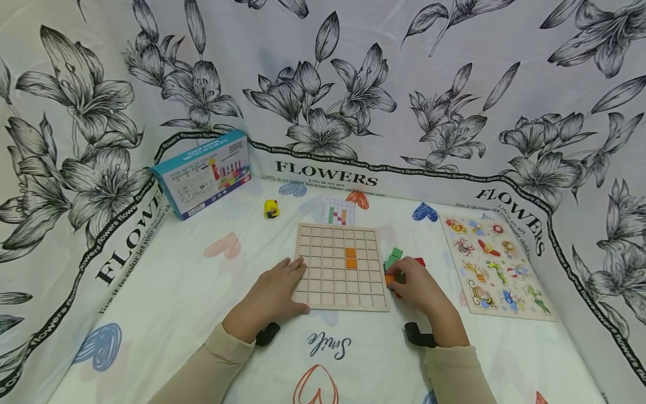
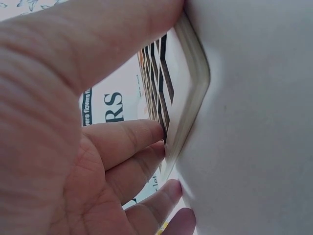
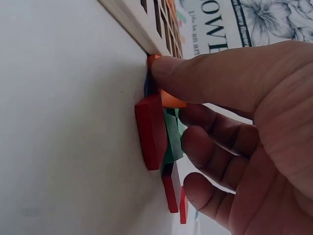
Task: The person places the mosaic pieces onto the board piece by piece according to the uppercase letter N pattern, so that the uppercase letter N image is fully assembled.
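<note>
A square wooden grid board (image 1: 323, 289) lies on the cloth, with two orange tiles (image 1: 350, 258) in neighbouring cells of one column. My left hand (image 1: 272, 292) rests along the board's left edge, its fingers spread and the thumb at the near corner. At the right edge, my right hand (image 1: 416, 283) pinches an orange tile (image 3: 172, 99) between thumb and finger. Around it lie loose tiles: a green tile (image 1: 396, 253), a red tile (image 3: 151, 132) and several others, partly hidden under the hand. Just behind the board is a pattern card (image 1: 338, 212) with coloured squares.
A wooden insect puzzle (image 1: 497, 266) lies to the right of the loose tiles. At the back left stands a blue and white box (image 1: 204, 174). A small yellow duck toy (image 1: 271, 209) sits between the box and the card. A flower-printed cloth (image 1: 323, 67) hangs behind.
</note>
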A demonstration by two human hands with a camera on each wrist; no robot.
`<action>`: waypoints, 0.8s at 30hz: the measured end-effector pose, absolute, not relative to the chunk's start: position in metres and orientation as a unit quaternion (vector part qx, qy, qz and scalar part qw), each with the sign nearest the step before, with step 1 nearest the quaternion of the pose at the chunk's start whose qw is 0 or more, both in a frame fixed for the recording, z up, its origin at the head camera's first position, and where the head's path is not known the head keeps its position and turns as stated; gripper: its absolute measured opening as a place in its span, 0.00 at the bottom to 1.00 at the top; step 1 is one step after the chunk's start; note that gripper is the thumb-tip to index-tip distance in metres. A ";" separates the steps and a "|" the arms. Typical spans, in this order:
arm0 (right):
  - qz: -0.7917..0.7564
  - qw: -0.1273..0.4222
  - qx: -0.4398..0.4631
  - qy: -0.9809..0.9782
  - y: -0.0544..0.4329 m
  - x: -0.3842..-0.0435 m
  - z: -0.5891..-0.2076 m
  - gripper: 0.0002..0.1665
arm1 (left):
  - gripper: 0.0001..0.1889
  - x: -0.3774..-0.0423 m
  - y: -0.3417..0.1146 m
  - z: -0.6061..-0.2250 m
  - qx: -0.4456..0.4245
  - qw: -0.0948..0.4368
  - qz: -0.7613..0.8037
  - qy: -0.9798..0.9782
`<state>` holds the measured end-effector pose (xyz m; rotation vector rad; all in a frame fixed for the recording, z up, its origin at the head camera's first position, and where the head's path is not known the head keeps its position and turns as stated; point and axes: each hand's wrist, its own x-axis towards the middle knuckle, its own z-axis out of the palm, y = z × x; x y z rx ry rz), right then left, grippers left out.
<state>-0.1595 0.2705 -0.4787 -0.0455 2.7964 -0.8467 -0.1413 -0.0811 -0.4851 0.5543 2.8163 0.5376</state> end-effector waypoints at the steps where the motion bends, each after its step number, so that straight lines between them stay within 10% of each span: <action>1: -0.292 0.110 -0.015 0.950 0.271 -0.159 -0.478 0.10 | 0.53 -0.141 -0.081 -0.485 0.189 0.110 0.183 0.958; 24: -0.377 0.054 -0.048 0.924 0.206 -0.171 -0.478 0.07 | 0.52 -0.137 -0.081 -0.477 0.188 0.110 0.193 0.957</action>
